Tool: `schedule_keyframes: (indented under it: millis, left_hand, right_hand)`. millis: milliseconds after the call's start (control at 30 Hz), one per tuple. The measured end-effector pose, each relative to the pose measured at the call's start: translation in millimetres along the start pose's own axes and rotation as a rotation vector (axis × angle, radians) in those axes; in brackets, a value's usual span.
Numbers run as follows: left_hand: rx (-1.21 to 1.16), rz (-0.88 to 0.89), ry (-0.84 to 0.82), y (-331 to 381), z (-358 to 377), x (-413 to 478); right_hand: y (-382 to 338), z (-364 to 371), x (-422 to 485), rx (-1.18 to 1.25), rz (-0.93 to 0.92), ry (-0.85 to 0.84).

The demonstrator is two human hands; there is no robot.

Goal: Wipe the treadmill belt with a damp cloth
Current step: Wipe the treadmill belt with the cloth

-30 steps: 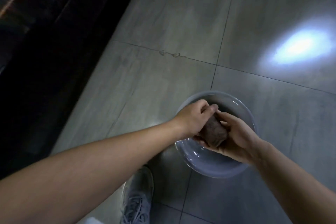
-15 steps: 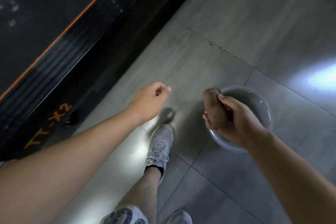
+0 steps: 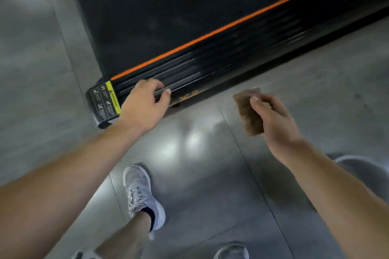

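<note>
The brown cloth (image 3: 249, 111) is folded small and pinched between the thumb and fingers of the right hand (image 3: 273, 120). It is up in the air over the floor (image 3: 200, 153), near the treadmill but not on the black belt (image 3: 157, 12) yet. It looks soft, light and floppy, so I think it should be pressed flat under the palm to rub well. The left hand (image 3: 143, 107) has bent fingers at the side rail (image 3: 210, 59), too blurry to tell if it grips.
</note>
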State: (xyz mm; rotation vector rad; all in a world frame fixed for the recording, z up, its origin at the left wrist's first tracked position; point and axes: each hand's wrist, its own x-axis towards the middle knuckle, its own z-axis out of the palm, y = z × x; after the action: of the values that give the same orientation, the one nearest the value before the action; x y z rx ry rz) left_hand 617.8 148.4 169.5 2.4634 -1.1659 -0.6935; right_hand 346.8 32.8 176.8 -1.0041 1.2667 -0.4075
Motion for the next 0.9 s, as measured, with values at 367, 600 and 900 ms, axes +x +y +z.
schedule_keyframes:
  millis: [367, 600, 900]
  left_hand:
    - [0.132, -0.082, -0.003, -140, -89, 111]
    - [0.154, -0.124, -0.007, -172, -117, 208]
    - [0.065, -0.246, 0.105, -205, -153, 318]
  right_hand:
    - [-79, 246, 108, -0.439, -0.289, -0.043]
    - [-103, 316, 182, -0.583, -0.415, -0.144]
    - [-150, 394, 303, -0.739, -0.566, -0.237]
